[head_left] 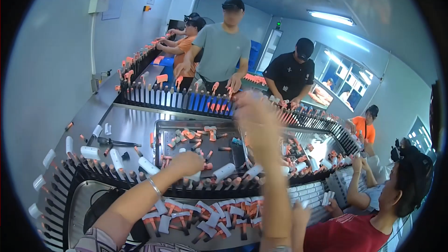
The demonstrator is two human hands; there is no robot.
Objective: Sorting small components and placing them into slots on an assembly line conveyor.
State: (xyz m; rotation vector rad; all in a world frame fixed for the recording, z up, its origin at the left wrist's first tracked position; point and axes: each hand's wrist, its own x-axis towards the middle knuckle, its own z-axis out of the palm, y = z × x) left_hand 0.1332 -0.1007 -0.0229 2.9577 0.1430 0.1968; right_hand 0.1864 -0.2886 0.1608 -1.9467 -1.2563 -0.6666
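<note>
My left hand (187,163), with a bangle on the wrist, is over the near row of upright posts, at the near edge of a metal tray. Its fingers are curled closed by a white piece and a pink-tipped piece (207,166); what they hold, if anything, I cannot make out. My right hand (252,107) is stretched far forward to the far row of posts (163,97), smeared by motion, its fingers unreadable. White rounded pieces (225,171) sit tilted along the near row. The tray (161,128) holds a jumble of pink, white and dark-stemmed pieces.
A curved line of posts (58,196) bends round on my left. Below me lies a pile of white-and-pink pieces (217,214), beside stacked white tubes (305,191). Co-workers stand across the line; one in red (347,233) sits close on my right. A dark tool (114,142) lies left.
</note>
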